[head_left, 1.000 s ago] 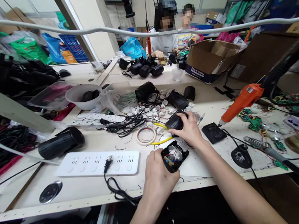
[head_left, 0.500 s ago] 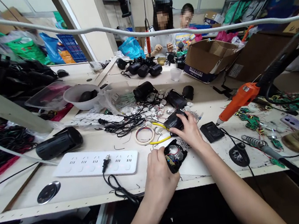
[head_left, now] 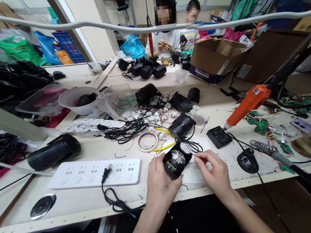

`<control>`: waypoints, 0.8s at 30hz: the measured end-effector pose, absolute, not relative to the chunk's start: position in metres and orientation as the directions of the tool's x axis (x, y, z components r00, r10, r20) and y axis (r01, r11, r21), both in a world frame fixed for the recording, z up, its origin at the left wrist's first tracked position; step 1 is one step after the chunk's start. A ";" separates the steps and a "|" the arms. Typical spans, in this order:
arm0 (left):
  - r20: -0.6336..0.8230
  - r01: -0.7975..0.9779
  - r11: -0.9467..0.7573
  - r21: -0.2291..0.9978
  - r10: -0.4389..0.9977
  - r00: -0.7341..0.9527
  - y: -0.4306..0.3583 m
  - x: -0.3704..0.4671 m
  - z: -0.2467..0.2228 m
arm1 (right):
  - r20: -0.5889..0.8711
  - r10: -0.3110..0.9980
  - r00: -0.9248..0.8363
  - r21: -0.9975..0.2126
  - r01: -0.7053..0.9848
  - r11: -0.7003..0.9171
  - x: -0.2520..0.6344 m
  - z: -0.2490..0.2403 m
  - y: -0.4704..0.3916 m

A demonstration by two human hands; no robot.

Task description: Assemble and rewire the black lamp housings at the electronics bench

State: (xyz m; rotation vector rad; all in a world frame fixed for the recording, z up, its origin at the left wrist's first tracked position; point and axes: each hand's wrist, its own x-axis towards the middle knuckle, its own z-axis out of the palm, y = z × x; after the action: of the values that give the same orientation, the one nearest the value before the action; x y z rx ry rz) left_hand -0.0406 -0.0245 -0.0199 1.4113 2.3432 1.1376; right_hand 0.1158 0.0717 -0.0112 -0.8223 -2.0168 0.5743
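My left hand (head_left: 161, 178) is wrapped around an open black plastic housing (head_left: 171, 172), holding it just above the bench. Inside the housing sit a silvery round motor (head_left: 178, 157), a small circuit board and thin wires. My right hand (head_left: 214, 170) is just right of the housing, thumb and forefinger brought together; whatever they pinch is too small to make out. Beyond the housing lies another black cylindrical device (head_left: 181, 125) with its black cord. Beside it are yellow-handled pliers (head_left: 168, 145) and a roll of tape (head_left: 147, 142).
A white power strip (head_left: 95, 172) with a black plug on it lies left. To the right are an orange electric screwdriver (head_left: 247, 106), a black square stand (head_left: 218, 137), a soldering iron (head_left: 287, 162) and green circuit boards (head_left: 260, 125). A person (head_left: 166, 35) sits across the bench.
My right hand has left the black cylindrical device and come back toward me, beside the open housing. My left hand still holds the housing, slightly further left. The view has shifted a little.
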 end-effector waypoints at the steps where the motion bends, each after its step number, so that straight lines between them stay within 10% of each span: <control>1: 0.219 0.661 0.266 0.702 0.802 -0.556 -0.027 -0.043 -0.024 | 0.536 0.728 -0.427 -0.659 0.326 0.677 0.119 -0.014 0.068; 14: 0.147 0.556 0.471 0.685 0.658 -0.738 -0.044 -0.068 -0.031 | 0.573 0.715 -0.400 -0.507 0.513 0.693 0.143 -0.036 0.094; 24: 0.010 0.540 0.528 0.656 0.709 -0.705 -0.055 -0.065 -0.029 | 0.391 0.870 -0.300 -0.090 0.928 0.360 0.146 -0.025 0.134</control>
State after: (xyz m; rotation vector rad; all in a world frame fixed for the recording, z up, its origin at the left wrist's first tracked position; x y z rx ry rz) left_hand -0.0651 -0.0546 -0.0289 1.0496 2.5106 0.9441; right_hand 0.1458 0.1337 -0.0250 -1.5746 -2.2553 -0.2153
